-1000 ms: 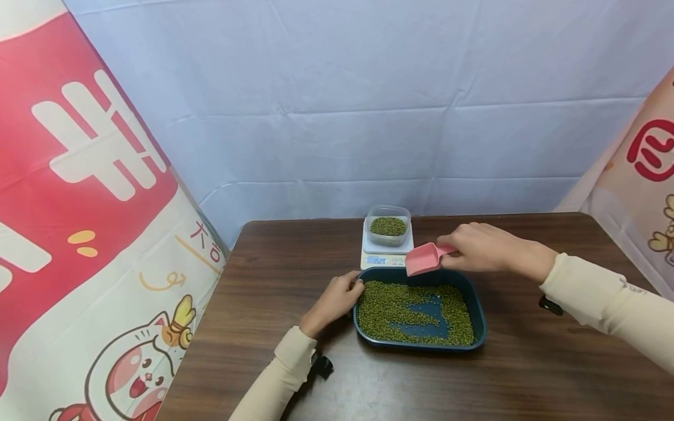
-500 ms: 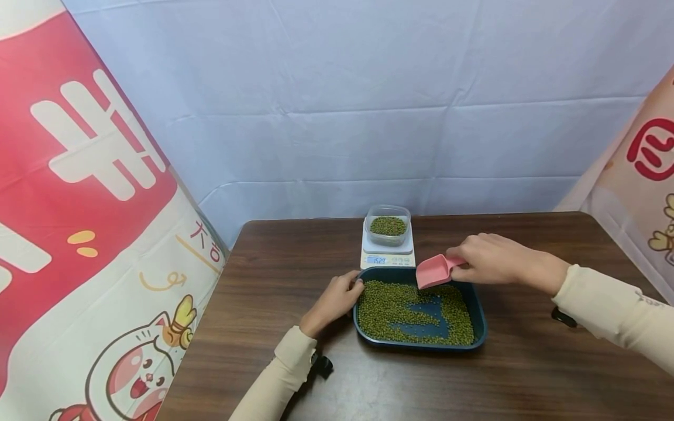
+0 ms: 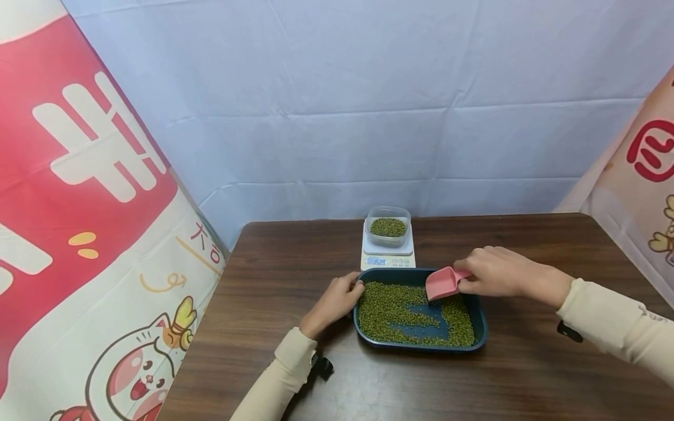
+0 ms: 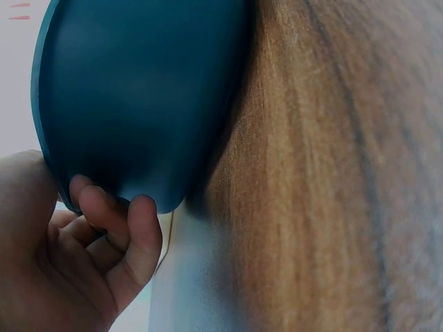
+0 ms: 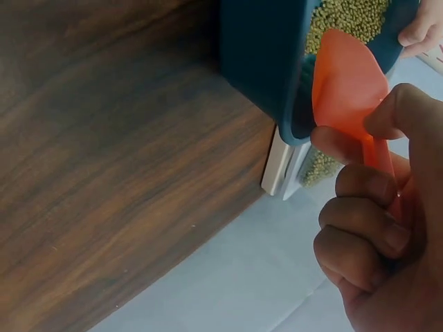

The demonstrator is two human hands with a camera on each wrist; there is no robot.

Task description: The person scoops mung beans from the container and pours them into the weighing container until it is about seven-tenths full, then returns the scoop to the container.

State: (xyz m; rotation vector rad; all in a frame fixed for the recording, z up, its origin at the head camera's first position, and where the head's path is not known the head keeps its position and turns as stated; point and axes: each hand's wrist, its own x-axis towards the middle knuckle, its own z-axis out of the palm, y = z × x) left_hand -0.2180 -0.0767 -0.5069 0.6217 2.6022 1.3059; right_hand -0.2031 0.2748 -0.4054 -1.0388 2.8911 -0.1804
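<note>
A dark blue tray (image 3: 421,347) holds a layer of green mung beans (image 3: 387,310), with bare floor showing in its middle. At the tray's far left corner my left hand (image 3: 336,299) grips the rim; the left wrist view shows the curled fingers (image 4: 142,228) against the outer wall. My right hand (image 3: 492,272) holds a pink scoop (image 3: 442,283) by its handle, over the tray's far right part. The right wrist view shows the fingers (image 5: 356,225) wrapped round the handle. Whether the scoop touches the beans I cannot tell; its inside looks bare in the head view.
Just behind the tray stands a white kitchen scale (image 3: 368,248) with a lit display. A clear plastic container (image 3: 388,213) with some beans sits on it. The brown wooden table (image 3: 279,263) ends at a pale cloth backdrop (image 3: 326,146).
My right hand has moved the scoop right and toward me, from the tray's far edge near the scale to over the far right part. The left hand has stayed on the rim.
</note>
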